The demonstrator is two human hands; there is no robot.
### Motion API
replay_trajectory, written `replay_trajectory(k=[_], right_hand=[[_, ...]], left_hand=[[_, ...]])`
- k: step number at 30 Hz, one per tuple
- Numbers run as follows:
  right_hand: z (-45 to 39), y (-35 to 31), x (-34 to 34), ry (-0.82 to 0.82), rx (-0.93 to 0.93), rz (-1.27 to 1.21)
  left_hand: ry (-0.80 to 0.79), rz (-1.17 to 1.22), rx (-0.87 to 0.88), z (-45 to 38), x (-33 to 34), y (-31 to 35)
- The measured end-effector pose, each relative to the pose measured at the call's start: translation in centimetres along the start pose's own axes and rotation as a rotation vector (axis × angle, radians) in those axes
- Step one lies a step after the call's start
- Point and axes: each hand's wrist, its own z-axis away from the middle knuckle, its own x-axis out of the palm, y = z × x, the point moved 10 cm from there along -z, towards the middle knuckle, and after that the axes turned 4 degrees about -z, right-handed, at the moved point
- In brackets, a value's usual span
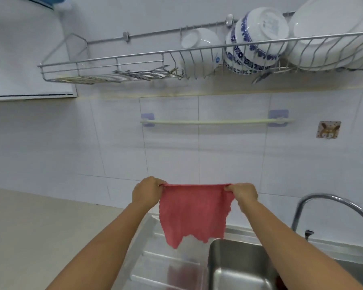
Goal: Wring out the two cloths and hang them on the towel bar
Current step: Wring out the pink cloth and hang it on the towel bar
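A pink-red cloth (194,212) hangs spread out flat between my two hands, above the sink's drainboard. My left hand (147,192) pinches its upper left corner and my right hand (242,193) pinches its upper right corner, so the top edge is stretched taut. The pale towel bar (217,122) is fixed to the tiled wall above the cloth and is bare. Only this one cloth is in view.
A steel sink basin (237,266) lies below right, with its drainboard (155,260) to the left. The chrome tap (331,200) arches at the right. A wire dish rack (134,59) with bowls (258,38) and plates hangs high on the wall. A beige counter (40,227) spreads left.
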Motion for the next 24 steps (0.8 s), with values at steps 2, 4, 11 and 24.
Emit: replay_trajectory(k=[2, 4, 11, 24], right_hand=[[-0.9, -1.9, 1.6, -0.033, 0.043, -0.171], [-1.3, -5.1, 2.4, -0.051, 0.02, -0.351], [-2.6, -18.6, 2.4, 0.159, -0.403, -0.356], [-3.2, -24.6, 6.6, 0.476, -1.101, 0.624]], left_hand=[[-0.002, 0.143, -0.067, -2.1, -0.6, -0.9], [0.051, 0.286, -0.113, -4.0, -2.4, -0.8], [0.186, 0.947, -0.298, -12.2, -7.6, 0.7], [0.286, 0.119, 0.112, -20.8, -7.8, 4.5]])
